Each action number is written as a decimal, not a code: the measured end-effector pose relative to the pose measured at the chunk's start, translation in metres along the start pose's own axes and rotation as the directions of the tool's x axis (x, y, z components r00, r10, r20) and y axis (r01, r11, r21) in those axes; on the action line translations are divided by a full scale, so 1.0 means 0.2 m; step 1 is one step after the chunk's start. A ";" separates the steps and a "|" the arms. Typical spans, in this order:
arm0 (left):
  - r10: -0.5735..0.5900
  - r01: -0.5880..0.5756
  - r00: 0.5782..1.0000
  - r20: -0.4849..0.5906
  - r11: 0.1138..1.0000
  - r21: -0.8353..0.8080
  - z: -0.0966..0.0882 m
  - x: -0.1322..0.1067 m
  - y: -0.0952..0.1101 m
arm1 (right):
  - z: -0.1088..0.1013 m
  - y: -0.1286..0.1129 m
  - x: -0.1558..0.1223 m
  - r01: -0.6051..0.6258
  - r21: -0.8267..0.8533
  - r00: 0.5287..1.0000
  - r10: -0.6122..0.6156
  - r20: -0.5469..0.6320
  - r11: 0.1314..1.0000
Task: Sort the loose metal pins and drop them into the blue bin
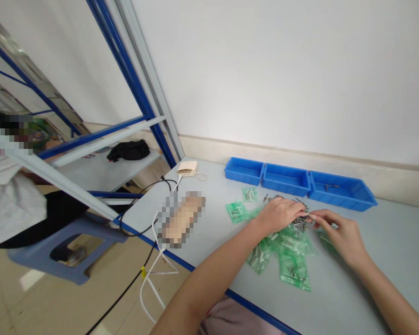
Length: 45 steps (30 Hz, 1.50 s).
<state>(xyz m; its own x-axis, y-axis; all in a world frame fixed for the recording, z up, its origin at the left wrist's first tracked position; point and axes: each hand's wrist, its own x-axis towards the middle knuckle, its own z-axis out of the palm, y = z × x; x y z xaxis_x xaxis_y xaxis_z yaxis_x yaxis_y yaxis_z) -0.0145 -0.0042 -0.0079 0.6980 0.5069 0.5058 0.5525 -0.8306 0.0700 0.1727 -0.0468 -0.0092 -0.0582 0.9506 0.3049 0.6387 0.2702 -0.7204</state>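
The left hand (279,215) and right hand (338,235) meet at the fingertips (312,217) (any pinched item too small to tell) above loose metal screws (298,224), green plastic bags (293,270) beside them on the tabletop (387,265)

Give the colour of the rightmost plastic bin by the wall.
The plastic bin is bright blue, shown best in the head view.

Three bins (285,180) behind plastic bags (293,270) on workbench (387,251)

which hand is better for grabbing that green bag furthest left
Left, probably: the left hand sits closer to that green plastic bag, while the right hand lies beyond the pile of metal fasteners.
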 end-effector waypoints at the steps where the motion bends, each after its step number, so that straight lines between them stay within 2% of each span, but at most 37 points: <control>1: -0.003 0.003 1.000 -0.001 1.000 0.003 0.01 0.00 0.00 | 0.00 0.00 0.00 0.004 -0.005 1.000 -0.004 0.007 1.000; 4: -0.010 0.010 1.000 0.006 1.000 0.020 0.02 0.00 0.00 | 0.00 -0.02 0.00 0.022 -0.011 1.000 -0.022 0.011 1.000; 9: -0.016 0.016 1.000 0.006 0.999 0.033 0.02 0.00 0.00 | 0.01 -0.01 0.00 0.022 -0.025 0.999 -0.024 -0.048 0.999; 13: -0.003 0.003 1.000 0.003 1.000 -0.001 0.02 0.00 0.00 | 0.00 -0.01 0.00 -0.032 0.027 0.999 0.033 -0.014 0.999; 17: 0.003 -0.003 0.999 0.049 1.000 -0.015 0.00 0.00 0.00 | 0.01 -0.01 0.00 -0.041 0.081 0.999 0.041 0.002 0.996; 21: -0.011 0.011 0.998 0.060 1.000 -0.004 -0.02 0.00 0.01 | 0.01 0.00 -0.01 -0.017 0.043 0.999 0.018 -0.026 0.999; 26: -0.019 0.021 0.998 0.062 0.999 -0.026 0.00 0.00 0.01 | 0.00 0.00 -0.01 -0.004 -0.009 1.000 0.004 0.020 1.000; 30: -0.016 0.016 0.998 0.054 1.000 -0.007 0.01 0.00 0.01 | 0.01 0.00 -0.01 -0.010 0.029 0.999 0.009 0.042 1.000; 37: -0.029 0.029 0.999 0.036 1.000 -0.001 0.01 0.00 0.01 | 0.01 -0.01 -0.01 -0.022 0.021 1.000 0.022 -0.019 1.000; 42: -0.009 0.010 1.000 0.028 1.000 -0.016 0.01 0.00 0.01 | 0.00 -0.03 0.00 -0.020 0.046 0.999 0.018 0.039 0.999; 45: -0.010 0.011 0.999 0.035 1.000 -0.010 -0.01 0.00 0.02 | 0.00 -0.03 -0.01 -0.044 0.076 0.999 0.042 0.021 0.996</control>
<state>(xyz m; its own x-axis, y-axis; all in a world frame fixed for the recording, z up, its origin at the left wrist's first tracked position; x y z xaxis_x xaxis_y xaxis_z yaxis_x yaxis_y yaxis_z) -0.0141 -0.0075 -0.0063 0.7077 0.5230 0.4750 0.5554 -0.8274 0.0836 0.1689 -0.0492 -0.0059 -0.0475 0.9642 0.2607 0.5804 0.2391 -0.7785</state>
